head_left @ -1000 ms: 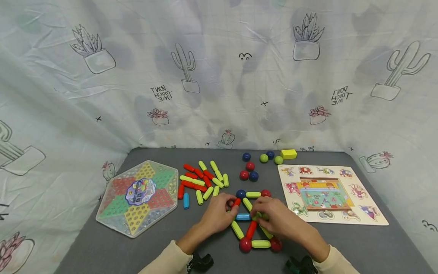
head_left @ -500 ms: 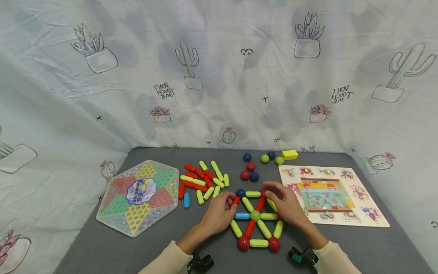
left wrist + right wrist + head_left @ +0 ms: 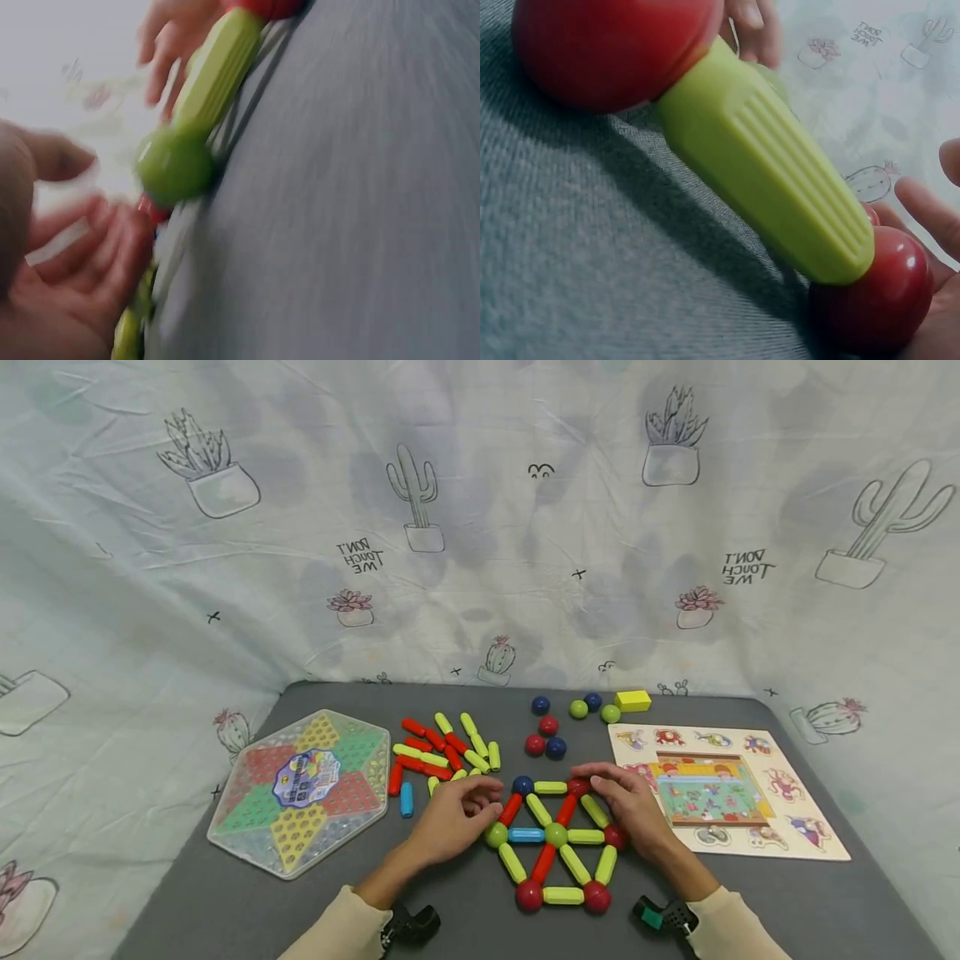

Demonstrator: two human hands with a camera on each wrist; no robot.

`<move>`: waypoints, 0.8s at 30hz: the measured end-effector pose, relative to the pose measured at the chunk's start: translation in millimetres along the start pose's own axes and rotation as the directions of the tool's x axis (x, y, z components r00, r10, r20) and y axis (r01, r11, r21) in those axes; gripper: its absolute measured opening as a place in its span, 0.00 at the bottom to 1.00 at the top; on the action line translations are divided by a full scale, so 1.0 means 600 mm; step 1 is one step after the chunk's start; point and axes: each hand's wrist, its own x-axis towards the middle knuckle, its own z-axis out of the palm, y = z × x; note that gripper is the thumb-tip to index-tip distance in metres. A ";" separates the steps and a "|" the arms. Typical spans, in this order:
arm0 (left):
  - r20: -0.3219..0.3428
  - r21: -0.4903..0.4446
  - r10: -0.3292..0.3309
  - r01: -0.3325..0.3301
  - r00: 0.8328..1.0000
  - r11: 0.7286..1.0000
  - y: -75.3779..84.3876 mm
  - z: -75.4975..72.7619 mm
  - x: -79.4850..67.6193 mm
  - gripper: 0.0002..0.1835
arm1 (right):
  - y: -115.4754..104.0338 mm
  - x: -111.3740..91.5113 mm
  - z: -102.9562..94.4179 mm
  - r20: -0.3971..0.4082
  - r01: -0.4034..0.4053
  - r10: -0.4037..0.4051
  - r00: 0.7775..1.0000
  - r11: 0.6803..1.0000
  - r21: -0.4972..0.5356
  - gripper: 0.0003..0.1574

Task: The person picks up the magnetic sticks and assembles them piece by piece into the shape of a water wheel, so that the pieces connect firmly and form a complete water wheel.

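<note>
A flat hexagon of balls and sticks lies on the table, with a green ball (image 3: 556, 835) at its centre. My left hand (image 3: 459, 818) is just left of it, fingers loosely bent and holding nothing, near the left green ball (image 3: 497, 835). A red stick (image 3: 511, 811) joins that ball to the blue ball (image 3: 522, 786). On the other side, my right hand (image 3: 630, 806) has its fingertips at the far red ball (image 3: 577, 787) and its palm beside the right red ball (image 3: 616, 837). A yellow-green stick (image 3: 769, 165) fills the right wrist view.
Loose red and yellow-green sticks (image 3: 435, 760) and a blue stick (image 3: 407, 800) lie behind left. A hexagonal game board (image 3: 255, 827) is at the left, a picture puzzle board (image 3: 810, 847) at the right. Several loose balls (image 3: 548, 725) and a yellow block (image 3: 633, 701) sit at the back.
My left hand has let go of the red stick, which now sits between the blue and green balls, and has drawn left. My right hand has moved from the centre to the hexagon's right side.
</note>
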 end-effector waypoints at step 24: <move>-0.137 0.645 0.115 0.000 0.984 0.764 -0.003 -0.021 0.020 0.12 | 0.002 -0.001 0.017 -0.023 -0.010 0.009 1.000 1.000 -0.030 0.23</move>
